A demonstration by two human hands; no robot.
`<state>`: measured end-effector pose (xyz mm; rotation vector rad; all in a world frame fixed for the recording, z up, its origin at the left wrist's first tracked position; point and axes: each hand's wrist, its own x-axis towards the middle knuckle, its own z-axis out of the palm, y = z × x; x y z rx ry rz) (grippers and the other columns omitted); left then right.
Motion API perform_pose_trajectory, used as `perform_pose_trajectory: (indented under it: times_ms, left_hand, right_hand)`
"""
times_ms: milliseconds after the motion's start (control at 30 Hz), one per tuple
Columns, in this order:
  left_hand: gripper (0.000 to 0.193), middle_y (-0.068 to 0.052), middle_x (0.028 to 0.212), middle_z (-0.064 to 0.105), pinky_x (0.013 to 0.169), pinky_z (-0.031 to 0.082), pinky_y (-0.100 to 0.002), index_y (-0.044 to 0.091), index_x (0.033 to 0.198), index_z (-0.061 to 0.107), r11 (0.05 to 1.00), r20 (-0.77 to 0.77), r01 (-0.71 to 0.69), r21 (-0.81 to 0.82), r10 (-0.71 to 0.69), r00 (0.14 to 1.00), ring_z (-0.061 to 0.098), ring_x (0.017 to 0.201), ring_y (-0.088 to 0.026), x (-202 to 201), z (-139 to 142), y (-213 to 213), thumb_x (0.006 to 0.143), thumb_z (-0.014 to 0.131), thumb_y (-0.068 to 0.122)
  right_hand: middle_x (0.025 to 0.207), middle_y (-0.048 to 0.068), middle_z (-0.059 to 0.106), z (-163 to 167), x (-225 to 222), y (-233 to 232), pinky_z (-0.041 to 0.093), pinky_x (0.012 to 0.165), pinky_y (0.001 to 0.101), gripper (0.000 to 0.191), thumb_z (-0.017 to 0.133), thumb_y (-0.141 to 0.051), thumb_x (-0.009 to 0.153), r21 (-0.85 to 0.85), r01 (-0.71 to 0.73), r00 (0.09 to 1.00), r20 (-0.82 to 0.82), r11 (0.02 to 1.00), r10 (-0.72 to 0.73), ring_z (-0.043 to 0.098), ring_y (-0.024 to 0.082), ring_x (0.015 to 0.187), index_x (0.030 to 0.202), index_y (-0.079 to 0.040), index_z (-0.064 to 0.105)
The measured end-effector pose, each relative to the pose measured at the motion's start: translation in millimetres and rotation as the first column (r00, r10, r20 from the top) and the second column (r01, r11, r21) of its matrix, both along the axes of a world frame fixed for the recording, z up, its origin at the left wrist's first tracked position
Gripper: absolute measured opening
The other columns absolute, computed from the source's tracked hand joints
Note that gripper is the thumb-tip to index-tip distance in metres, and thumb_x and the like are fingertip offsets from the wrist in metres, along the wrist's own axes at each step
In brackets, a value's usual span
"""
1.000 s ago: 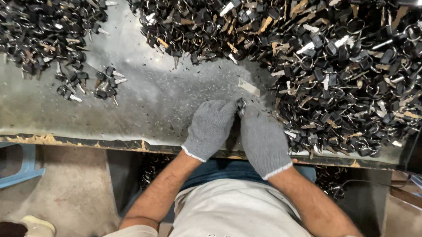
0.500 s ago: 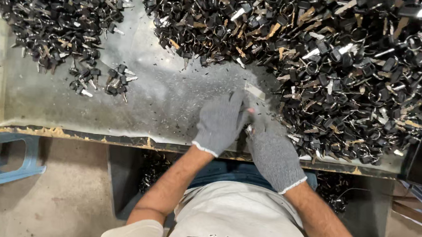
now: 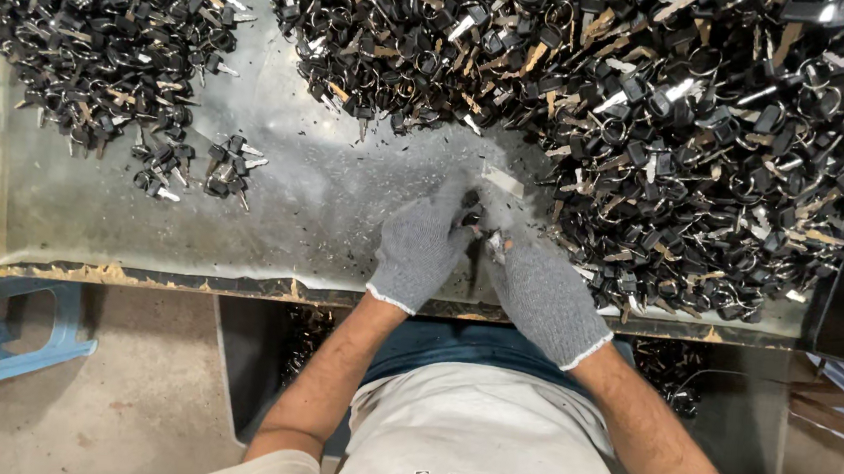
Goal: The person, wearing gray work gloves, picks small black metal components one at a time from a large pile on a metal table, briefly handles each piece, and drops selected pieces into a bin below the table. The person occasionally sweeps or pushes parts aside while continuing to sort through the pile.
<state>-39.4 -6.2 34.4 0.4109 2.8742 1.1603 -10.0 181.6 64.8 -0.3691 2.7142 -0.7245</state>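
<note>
Left hand: a grey knit glove is worn; the left hand is held over the table's near edge, fingers curled inward and pinched on a small key at the fingertips.
Right hand: also gloved in grey; the right hand is set just beside the left, its fingers closed on the same key from the other side.
Key: it is held between the two sets of fingertips, just above the bare sheet; only a dark head and a bit of metal are seen.
Big pile: a heap of black-headed keys, rings and tan tags is spread over the far right of the table, its edge touching the right hand.
Left pile: a second heap is laid at the far left, well apart from the hands.
Small clusters: a few keys are grouped just below the left pile.
Table: a grey metal sheet, strewn with dark flecks.
Stool: a blue one is seen on the floor at left.
</note>
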Motion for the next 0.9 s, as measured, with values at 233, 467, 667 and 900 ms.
perform_pose_trajectory:
  times_ms: [233, 467, 667, 900]
  left_hand:
    - [0.031, -0.015, 0.101, 0.070, 0.081, 0.053, -0.049, 0.007, 0.108, 0.065, 0.993, -0.152, 0.023, -0.116, -0.040, 0.988, 0.067, 0.093, -0.037, -1.6, -14.8, 2.9, 0.079, 0.072, 0.014]
    - [0.024, -0.014, 0.098, 0.068, 0.083, 0.052, -0.049, 0.006, 0.108, 0.065, 0.987, -0.163, 0.043, -0.152, -0.068, 0.984, 0.066, 0.095, -0.035, -4.5, -17.9, 2.9, 0.087, 0.072, 0.015]
    - [0.022, -0.010, 0.088, 0.069, 0.075, 0.052, -0.048, 0.013, 0.100, 0.069, 0.992, -0.037, 0.065, -0.108, -0.069, 0.997, 0.068, 0.085, -0.033, -18.6, -12.3, -8.7, 0.085, 0.078, 0.026]
    - [0.029, -0.013, 0.099, 0.067, 0.086, 0.051, -0.049, 0.008, 0.108, 0.064, 0.979, -0.215, 0.145, -0.143, -0.174, 0.961, 0.065, 0.096, -0.035, -18.8, -29.2, -8.5, 0.081, 0.072, 0.017]
  right_hand:
    - [0.086, 0.021, 0.069, -4.9, -14.8, -12.6, 0.059, 0.066, 0.0463, 0.023, 0.061, -0.016, 0.095, 0.204, -0.037, 0.996, -0.070, 0.978, 0.052, 0.072, 0.037, 0.076, 0.108, 0.002, 0.061]
    - [0.088, 0.020, 0.069, -10.9, -20.5, -10.3, 0.059, 0.059, 0.0413, 0.027, 0.059, -0.011, 0.089, 0.211, -0.155, 0.911, -0.346, 0.965, 0.222, 0.071, 0.033, 0.071, 0.112, 0.002, 0.061]
    - [0.085, 0.020, 0.067, -10.1, -26.6, -4.1, 0.058, 0.047, 0.0399, 0.041, 0.058, -0.017, 0.096, 0.102, -0.088, 0.994, 0.073, 0.991, 0.080, 0.069, 0.029, 0.060, 0.130, 0.006, 0.054]
    - [0.078, 0.018, 0.069, -22.1, -24.1, -6.8, 0.058, 0.057, 0.0434, 0.018, 0.060, -0.017, 0.096, 0.223, -0.100, 0.989, -0.087, 0.970, 0.122, 0.071, 0.032, 0.067, 0.105, -0.002, 0.062]
